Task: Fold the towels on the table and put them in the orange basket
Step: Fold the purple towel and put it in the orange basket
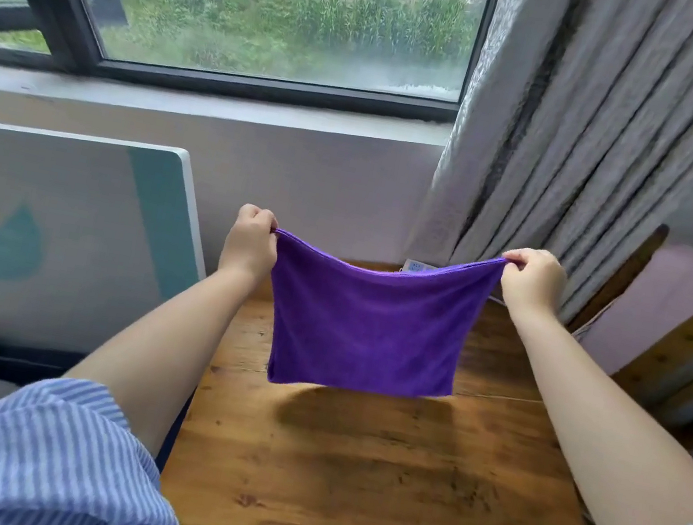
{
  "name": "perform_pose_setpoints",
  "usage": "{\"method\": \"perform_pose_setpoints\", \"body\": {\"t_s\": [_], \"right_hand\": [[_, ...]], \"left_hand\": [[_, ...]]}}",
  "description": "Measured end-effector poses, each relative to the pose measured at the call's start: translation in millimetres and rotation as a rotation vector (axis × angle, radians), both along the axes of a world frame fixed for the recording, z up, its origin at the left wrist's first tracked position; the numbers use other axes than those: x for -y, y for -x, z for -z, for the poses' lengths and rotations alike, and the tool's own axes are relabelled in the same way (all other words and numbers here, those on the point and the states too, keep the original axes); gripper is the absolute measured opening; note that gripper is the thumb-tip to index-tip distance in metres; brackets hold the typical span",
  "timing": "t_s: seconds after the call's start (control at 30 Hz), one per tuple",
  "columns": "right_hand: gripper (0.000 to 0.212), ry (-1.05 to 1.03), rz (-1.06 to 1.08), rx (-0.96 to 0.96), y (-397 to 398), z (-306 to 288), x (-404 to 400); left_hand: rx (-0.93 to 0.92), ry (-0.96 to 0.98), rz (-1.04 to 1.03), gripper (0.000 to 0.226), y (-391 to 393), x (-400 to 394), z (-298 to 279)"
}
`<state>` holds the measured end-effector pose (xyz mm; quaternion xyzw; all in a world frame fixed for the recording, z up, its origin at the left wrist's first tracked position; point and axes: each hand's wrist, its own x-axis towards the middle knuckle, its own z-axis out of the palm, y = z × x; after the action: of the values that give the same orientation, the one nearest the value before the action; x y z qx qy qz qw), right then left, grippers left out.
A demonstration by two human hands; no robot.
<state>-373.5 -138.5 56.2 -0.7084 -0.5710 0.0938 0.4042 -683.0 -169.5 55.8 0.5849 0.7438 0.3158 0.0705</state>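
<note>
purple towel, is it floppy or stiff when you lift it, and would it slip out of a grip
Likely floppy: the purple towel sags along its top edge between the left hand and right hand, and hangs limp above the table. Probably light, since fingertip pinches at the two corners hold it up. Its fuzzy surface suggests it will not slip easily.

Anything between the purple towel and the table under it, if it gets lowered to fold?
Nothing visible. The purple microfibre towel hangs clear, pinched at its top corners by the left hand and right hand. The wooden table below shows only the towel's shadow. The orange basket is not in view.
</note>
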Motion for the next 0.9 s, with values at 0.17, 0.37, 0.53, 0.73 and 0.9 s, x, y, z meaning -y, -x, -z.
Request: {"method": "perform_pose_setpoints", "body": {"t_s": [0.17,0.37,0.53,0.73,0.9], "right_hand": [[0.029,-0.144,0.010,-0.059,1,0,-7],[0.024,-0.044,-0.072,0.041,-9,55,24],[0.022,0.274,-0.170,0.222,-31,128,78],[0.024,0.684,-0.256,0.475,-48,204,158],[0.023,0.826,-0.315,0.666,-50,235,204]], "left_hand": [[0.030,-0.115,-0.050,0.023,5,-6,-3],[-0.071,0.102,0.019,0.020,8,23,54],[-0.333,0.536,0.315,0.018,5,70,119],[-0.692,0.930,0.594,0.025,-16,119,175],[-0.853,1.043,0.709,0.030,-25,156,213]]}}
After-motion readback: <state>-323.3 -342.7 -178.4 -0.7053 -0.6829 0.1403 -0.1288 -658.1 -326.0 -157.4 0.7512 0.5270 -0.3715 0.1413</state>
